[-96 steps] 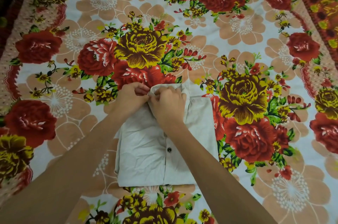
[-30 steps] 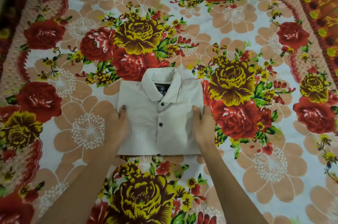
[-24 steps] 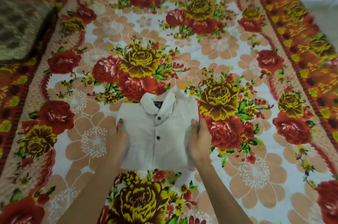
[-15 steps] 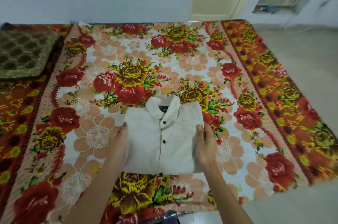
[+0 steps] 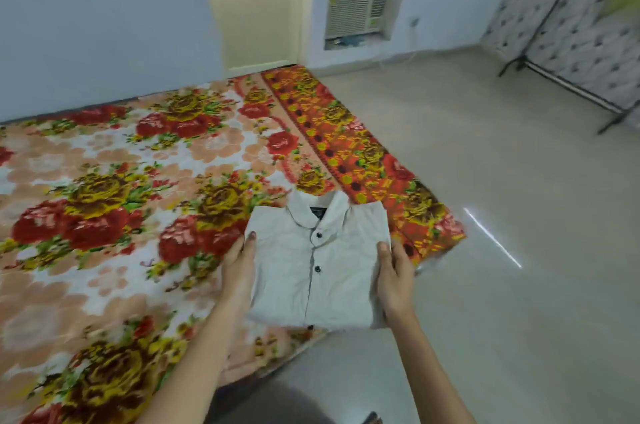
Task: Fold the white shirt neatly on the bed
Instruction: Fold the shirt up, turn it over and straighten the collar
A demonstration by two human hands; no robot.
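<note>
Folding done: white cotton button-up shirt [image 5: 317,264], compact rectangle, collar up. Your left hand [image 5: 239,267] and right hand [image 5: 394,271] grip its sides, over bed [image 5: 104,215] corner. Next: set flat, release.

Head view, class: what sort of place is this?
Probably a bedroom at home: a low bed under a floral cover, a window cooling unit, and a folded white shirt held by both hands.

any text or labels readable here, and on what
No text can be read in this picture.
Neck label inside the collar of the white shirt: a small dark tag, its print too small and blurred to read.
Cooler unit at the far wall: a small sticker at its lower right, unreadable.
</note>
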